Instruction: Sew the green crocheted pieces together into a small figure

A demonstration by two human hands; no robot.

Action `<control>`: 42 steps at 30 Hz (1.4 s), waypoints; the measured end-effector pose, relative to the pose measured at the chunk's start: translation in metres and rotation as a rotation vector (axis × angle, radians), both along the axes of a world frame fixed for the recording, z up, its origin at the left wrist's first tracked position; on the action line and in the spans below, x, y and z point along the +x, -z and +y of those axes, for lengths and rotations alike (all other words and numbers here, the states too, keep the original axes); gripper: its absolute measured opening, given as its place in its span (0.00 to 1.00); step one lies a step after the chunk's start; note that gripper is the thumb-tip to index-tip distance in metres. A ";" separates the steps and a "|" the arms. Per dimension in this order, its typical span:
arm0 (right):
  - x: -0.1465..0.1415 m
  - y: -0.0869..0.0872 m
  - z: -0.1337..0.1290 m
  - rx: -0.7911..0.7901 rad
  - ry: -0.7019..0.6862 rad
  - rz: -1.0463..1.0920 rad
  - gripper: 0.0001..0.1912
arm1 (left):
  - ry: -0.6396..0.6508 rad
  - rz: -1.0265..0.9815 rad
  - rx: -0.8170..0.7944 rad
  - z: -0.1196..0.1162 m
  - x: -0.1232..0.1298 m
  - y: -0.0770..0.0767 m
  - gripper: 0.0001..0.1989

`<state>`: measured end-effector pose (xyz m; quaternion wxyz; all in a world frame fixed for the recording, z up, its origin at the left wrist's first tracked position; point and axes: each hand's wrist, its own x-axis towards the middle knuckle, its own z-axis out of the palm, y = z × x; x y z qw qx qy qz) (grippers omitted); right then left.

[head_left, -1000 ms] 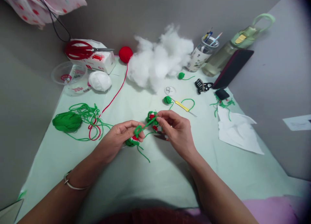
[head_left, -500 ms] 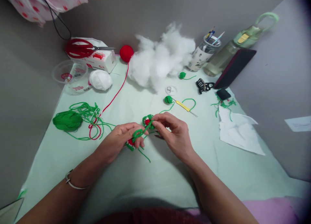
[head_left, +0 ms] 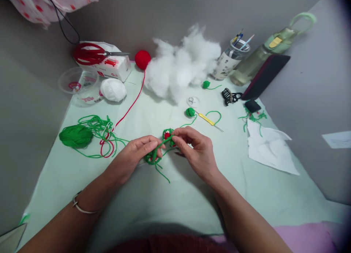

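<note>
A narrow green crocheted strip [head_left: 163, 141] stretches between my two hands above the middle of the table. My left hand [head_left: 138, 152] pinches its near end between thumb and fingers. With thumb and forefinger, my right hand [head_left: 196, 148] grips the far end. Under my left fingertips is a green, red and white crocheted piece [head_left: 150, 159]; whether it joins the strip I cannot tell. A similar crocheted piece [head_left: 166, 134] lies just beyond, close to my right fingertips. Loose green yarn tails trail below.
At the left are a green yarn skein [head_left: 76, 136] and tangled strands. Scissors [head_left: 90, 54] rest on a tissue box [head_left: 120, 68]. White stuffing [head_left: 178, 70] and a red yarn ball [head_left: 142, 59] sit behind. A yellow-handled crochet hook [head_left: 206, 119], pen jar [head_left: 227, 62] and bottle [head_left: 252, 60] stand rightward.
The green strip's near end, earlier seen as a loop at my left fingers, has turned and now looks like a narrow band. The red-centred piece beneath has tilted. My right hand has hardly moved.
</note>
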<state>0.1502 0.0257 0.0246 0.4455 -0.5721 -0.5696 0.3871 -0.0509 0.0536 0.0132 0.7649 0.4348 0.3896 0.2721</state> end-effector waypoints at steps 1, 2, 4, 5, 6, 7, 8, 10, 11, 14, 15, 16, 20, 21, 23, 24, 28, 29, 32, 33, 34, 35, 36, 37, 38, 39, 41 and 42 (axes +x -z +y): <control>0.000 -0.001 0.000 -0.021 -0.001 0.030 0.06 | 0.007 0.006 0.001 0.000 0.000 0.000 0.13; 0.000 -0.002 0.001 -0.051 0.001 0.070 0.07 | 0.012 0.015 0.002 0.000 0.000 0.001 0.12; 0.000 -0.004 0.002 -0.129 0.001 0.172 0.08 | 0.014 0.030 -0.002 0.001 -0.001 0.001 0.11; 0.000 -0.006 0.003 -0.169 -0.001 0.223 0.09 | 0.008 0.032 -0.006 0.001 -0.001 0.001 0.10; 0.000 -0.008 0.004 -0.206 -0.005 0.263 0.10 | -0.003 0.030 -0.013 0.001 -0.002 0.001 0.09; 0.000 -0.009 0.005 -0.234 -0.010 0.292 0.11 | -0.018 0.024 -0.020 0.001 -0.002 0.000 0.09; 0.000 -0.010 0.005 -0.251 -0.016 0.309 0.12 | -0.031 0.016 -0.029 0.001 -0.002 -0.001 0.09; 0.000 -0.011 0.006 -0.262 -0.030 0.326 0.12 | -0.048 -0.001 -0.047 0.001 -0.002 -0.002 0.09; 0.000 -0.011 0.006 -0.261 -0.037 0.332 0.12 | -0.049 -0.005 -0.058 0.001 -0.001 -0.003 0.10; 0.000 -0.010 0.006 -0.249 -0.033 0.343 0.11 | -0.044 -0.003 -0.082 0.001 -0.002 -0.004 0.12; 0.000 -0.010 0.006 -0.246 -0.023 0.341 0.10 | -0.044 0.001 -0.082 0.001 -0.002 -0.004 0.13; 0.000 -0.010 0.006 -0.243 -0.012 0.335 0.10 | -0.043 0.006 -0.080 0.001 -0.002 -0.004 0.12; 0.000 -0.011 0.005 -0.208 0.025 0.293 0.11 | -0.038 0.007 -0.083 0.002 -0.002 -0.004 0.12; -0.001 -0.011 0.005 -0.199 0.030 0.286 0.11 | -0.038 0.005 -0.091 0.002 -0.002 -0.005 0.13; -0.001 -0.011 0.004 -0.191 0.038 0.282 0.11 | -0.041 0.003 -0.101 0.002 -0.001 -0.006 0.14; -0.002 -0.011 0.004 -0.191 0.041 0.285 0.11 | -0.041 0.003 -0.101 0.002 -0.001 -0.006 0.14; -0.002 -0.011 0.004 -0.194 0.041 0.289 0.10 | -0.030 -0.005 -0.098 0.001 0.000 -0.006 0.14; -0.002 -0.011 0.004 -0.191 0.040 0.284 0.10 | -0.025 -0.006 -0.097 0.001 0.000 -0.005 0.14; -0.002 -0.011 0.004 -0.181 0.039 0.266 0.08 | -0.015 0.000 -0.077 0.001 -0.001 -0.004 0.12; -0.002 -0.011 0.004 -0.178 0.039 0.263 0.08 | -0.013 0.006 -0.071 0.001 -0.001 -0.003 0.11; -0.002 -0.011 0.005 -0.173 0.040 0.261 0.08 | -0.013 0.014 -0.066 0.001 -0.001 -0.003 0.11; -0.002 -0.011 0.005 -0.170 0.043 0.261 0.08 | -0.008 0.022 -0.063 0.001 -0.001 -0.003 0.11; -0.002 -0.011 0.005 -0.171 0.046 0.262 0.08 | -0.002 0.031 -0.061 0.001 -0.001 -0.003 0.11; -0.002 -0.011 0.005 -0.173 0.051 0.263 0.08 | 0.009 0.038 -0.058 0.001 -0.001 -0.002 0.11; -0.002 -0.011 0.005 -0.174 0.055 0.262 0.08 | 0.024 0.044 -0.053 0.001 -0.001 -0.002 0.12; -0.002 -0.011 0.005 -0.174 0.059 0.261 0.08 | 0.035 0.048 -0.045 0.001 0.000 -0.003 0.12; -0.002 -0.011 0.004 -0.170 0.064 0.259 0.08 | 0.039 0.058 -0.032 0.001 0.000 -0.003 0.11; -0.002 -0.011 0.004 -0.166 0.067 0.256 0.08 | 0.032 0.063 -0.029 0.001 0.000 -0.003 0.11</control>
